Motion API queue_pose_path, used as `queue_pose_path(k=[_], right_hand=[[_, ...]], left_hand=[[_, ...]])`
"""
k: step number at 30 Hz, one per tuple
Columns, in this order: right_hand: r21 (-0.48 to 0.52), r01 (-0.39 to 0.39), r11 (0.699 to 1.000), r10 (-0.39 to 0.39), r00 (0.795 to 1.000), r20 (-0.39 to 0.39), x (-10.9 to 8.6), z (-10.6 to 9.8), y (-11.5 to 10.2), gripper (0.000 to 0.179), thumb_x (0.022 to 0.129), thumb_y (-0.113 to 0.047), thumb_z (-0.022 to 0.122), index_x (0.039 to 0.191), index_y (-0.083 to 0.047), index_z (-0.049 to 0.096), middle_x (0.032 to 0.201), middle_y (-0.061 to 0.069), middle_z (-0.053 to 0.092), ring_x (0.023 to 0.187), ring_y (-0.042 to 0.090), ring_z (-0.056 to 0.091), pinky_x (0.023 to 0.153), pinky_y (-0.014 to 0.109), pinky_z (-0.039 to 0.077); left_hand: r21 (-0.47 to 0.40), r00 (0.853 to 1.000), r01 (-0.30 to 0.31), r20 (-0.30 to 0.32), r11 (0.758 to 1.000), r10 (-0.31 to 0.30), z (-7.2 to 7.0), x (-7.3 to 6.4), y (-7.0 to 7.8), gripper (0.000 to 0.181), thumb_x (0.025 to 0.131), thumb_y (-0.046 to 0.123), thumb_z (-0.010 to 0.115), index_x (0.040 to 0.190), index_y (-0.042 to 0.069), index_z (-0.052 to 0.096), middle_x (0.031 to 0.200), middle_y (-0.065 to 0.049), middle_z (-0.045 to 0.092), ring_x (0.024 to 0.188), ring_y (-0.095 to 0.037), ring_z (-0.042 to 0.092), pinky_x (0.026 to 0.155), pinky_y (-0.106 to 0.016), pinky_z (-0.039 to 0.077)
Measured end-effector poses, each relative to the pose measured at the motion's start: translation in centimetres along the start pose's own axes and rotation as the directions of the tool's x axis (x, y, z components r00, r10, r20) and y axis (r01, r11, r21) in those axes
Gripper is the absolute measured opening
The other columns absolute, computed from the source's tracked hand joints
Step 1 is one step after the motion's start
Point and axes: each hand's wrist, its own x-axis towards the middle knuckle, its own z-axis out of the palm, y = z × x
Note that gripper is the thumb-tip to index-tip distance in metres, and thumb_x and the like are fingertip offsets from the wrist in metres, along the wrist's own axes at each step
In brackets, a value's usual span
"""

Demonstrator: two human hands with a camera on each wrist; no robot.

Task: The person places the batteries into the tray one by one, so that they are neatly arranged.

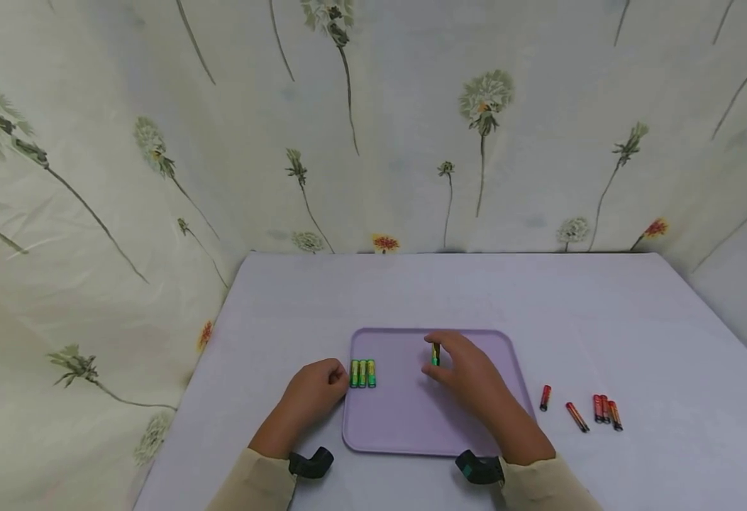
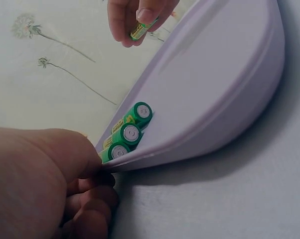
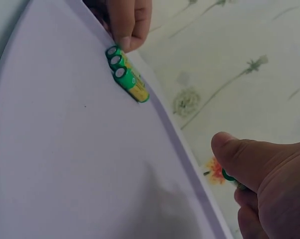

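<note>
Three green-and-yellow batteries (image 1: 363, 373) lie side by side inside the lilac tray (image 1: 399, 426), against its left rim. My left hand (image 1: 316, 387) pinches that rim right beside them, thumb on top and fingers curled below, as the left wrist view shows. Over the tray's right half, my right hand (image 1: 472, 372) holds another green battery (image 1: 435, 354) between thumb and fingers. This battery (image 2: 139, 32) is up off the tray floor in the left wrist view. In the right wrist view the thumb and palm hide most of it.
Several red batteries lie on the white table to the right of the tray: a single one (image 1: 545, 397), a slanted one (image 1: 577, 417) and a small cluster (image 1: 606, 409). A flower-patterned cloth (image 1: 399, 191) hangs behind the table's back edge.
</note>
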Motion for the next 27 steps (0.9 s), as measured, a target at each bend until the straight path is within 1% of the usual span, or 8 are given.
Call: queue_pose_path(k=[6, 11, 14, 19, 27], right_hand=[[0.026, 0.006, 1.000, -0.007, 1.000, 0.016, 0.8, 0.8, -0.3, 0.054, 0.091, -0.027, 0.082, 0.140, -0.013, 0.062, 0.144, 0.009, 0.062, 0.138, 0.033, 0.055, 0.111, 0.055, 0.045], [0.018, -0.010, 1.000, 0.009, 0.999, 0.049, 1.3, 1.4, -0.8, 0.054, 0.092, -0.029, 0.082, 0.141, -0.015, 0.061, 0.144, 0.007, 0.061, 0.139, 0.031, 0.054, 0.111, 0.054, 0.045], [0.015, -0.003, 1.000, 0.003, 0.998, 0.059, 1.3, 1.5, -1.1, 0.054, 0.091, -0.028, 0.082, 0.140, -0.015, 0.062, 0.143, 0.006, 0.062, 0.139, 0.031, 0.054, 0.111, 0.054, 0.045], [0.033, 0.004, 0.999, -0.006, 0.997, 0.083, 1.7, 2.1, -1.3, 0.054, 0.090, -0.027, 0.083, 0.139, -0.016, 0.064, 0.142, 0.005, 0.063, 0.138, 0.029, 0.055, 0.112, 0.052, 0.044], [0.055, -0.019, 0.998, 0.013, 0.994, 0.110, 2.2, 3.1, -2.2, 0.053, 0.088, -0.025, 0.086, 0.136, -0.015, 0.066, 0.139, 0.004, 0.065, 0.135, 0.026, 0.057, 0.112, 0.050, 0.044]], left_hand=[[-0.010, 1.000, -0.010, 0.000, 1.000, 0.010, -0.4, 0.0, 0.0, 0.012, 0.099, 0.024, 0.062, 0.087, 0.021, 0.064, 0.076, 0.006, 0.059, 0.072, -0.013, 0.053, 0.065, -0.032, 0.043], [-0.015, 1.000, -0.009, 0.006, 1.000, 0.009, -0.2, 0.0, 0.0, 0.013, 0.100, 0.025, 0.062, 0.088, 0.021, 0.064, 0.076, 0.007, 0.059, 0.072, -0.013, 0.054, 0.064, -0.031, 0.043], [-0.009, 1.000, -0.017, 0.000, 1.000, 0.017, -0.1, 0.0, 0.0, 0.013, 0.100, 0.025, 0.062, 0.087, 0.022, 0.064, 0.075, 0.007, 0.059, 0.071, -0.012, 0.054, 0.064, -0.031, 0.043], [-0.004, 1.000, -0.022, -0.009, 1.000, 0.022, -0.2, -0.1, 0.0, 0.014, 0.100, 0.025, 0.061, 0.086, 0.022, 0.063, 0.075, 0.007, 0.059, 0.071, -0.012, 0.053, 0.064, -0.031, 0.043], [0.000, 0.999, -0.030, -0.011, 1.000, 0.030, -0.2, 0.0, -0.1, 0.014, 0.099, 0.025, 0.061, 0.085, 0.022, 0.063, 0.074, 0.008, 0.058, 0.070, -0.011, 0.053, 0.063, -0.030, 0.042]])
